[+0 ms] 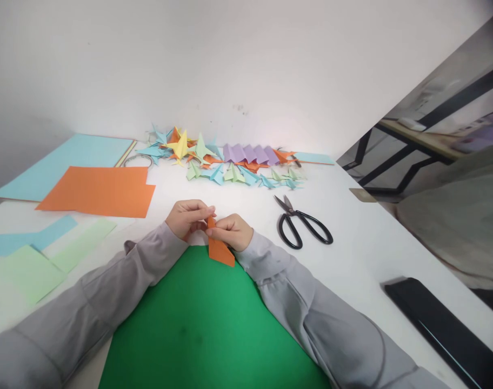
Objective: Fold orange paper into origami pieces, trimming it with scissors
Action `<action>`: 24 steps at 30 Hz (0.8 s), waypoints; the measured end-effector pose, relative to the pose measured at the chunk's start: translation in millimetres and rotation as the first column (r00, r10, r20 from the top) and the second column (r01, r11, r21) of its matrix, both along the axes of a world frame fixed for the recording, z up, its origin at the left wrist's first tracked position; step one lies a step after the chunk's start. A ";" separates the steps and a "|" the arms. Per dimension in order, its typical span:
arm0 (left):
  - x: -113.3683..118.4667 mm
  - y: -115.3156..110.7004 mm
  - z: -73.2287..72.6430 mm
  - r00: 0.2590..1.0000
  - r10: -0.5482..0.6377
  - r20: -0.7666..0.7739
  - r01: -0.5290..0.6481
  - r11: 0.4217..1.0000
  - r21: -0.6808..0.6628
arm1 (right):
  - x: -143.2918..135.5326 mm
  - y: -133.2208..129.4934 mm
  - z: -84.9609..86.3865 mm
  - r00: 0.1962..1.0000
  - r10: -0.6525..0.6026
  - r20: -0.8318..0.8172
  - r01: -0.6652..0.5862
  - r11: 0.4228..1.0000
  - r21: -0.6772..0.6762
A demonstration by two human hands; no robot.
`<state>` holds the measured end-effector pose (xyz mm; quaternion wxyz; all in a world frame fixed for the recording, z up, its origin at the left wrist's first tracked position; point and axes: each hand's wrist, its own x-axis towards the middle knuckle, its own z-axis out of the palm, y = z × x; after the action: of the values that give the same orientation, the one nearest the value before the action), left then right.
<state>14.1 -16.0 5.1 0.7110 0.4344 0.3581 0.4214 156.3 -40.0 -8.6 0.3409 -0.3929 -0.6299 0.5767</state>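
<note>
Orange folded strip (pixel 220 253) pinched at its narrow far end by the left hand (pixel 188 217); right hand (pixel 235 232) grips just below, nearer the wide end. Long axis runs from fingertips bodyward, slanting slightly right. Green sheet (pixel 206 324) lies bodyward of both hands; scissors (pixel 294 213) right of the right hand; folded paper shapes (pixel 181 146) beyond both.
</note>
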 end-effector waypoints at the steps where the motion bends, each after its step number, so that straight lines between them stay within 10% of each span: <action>1: 0.2 -0.3 0.4 1.000 0.004 -0.005 -0.004 1.000 0.003 | -0.1 0.0 -0.2 1.000 0.005 0.001 -0.005 1.000 0.000; 11: 3.7 -0.4 -0.2 0.992 0.092 -0.080 -0.089 0.995 0.046 | -0.4 -0.3 1.8 0.999 0.035 -0.026 -0.036 0.999 -0.023; 24: 0.2 2.5 -3.5 1.000 -0.016 -0.020 0.016 1.000 -0.016 | -3.3 1.2 1.4 0.925 -0.298 -0.236 0.261 0.949 -0.176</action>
<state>14.3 -13.5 1.6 0.7139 0.4360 0.3652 0.4086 153.0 -38.8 -7.2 0.4704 -0.4230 -0.4751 0.6116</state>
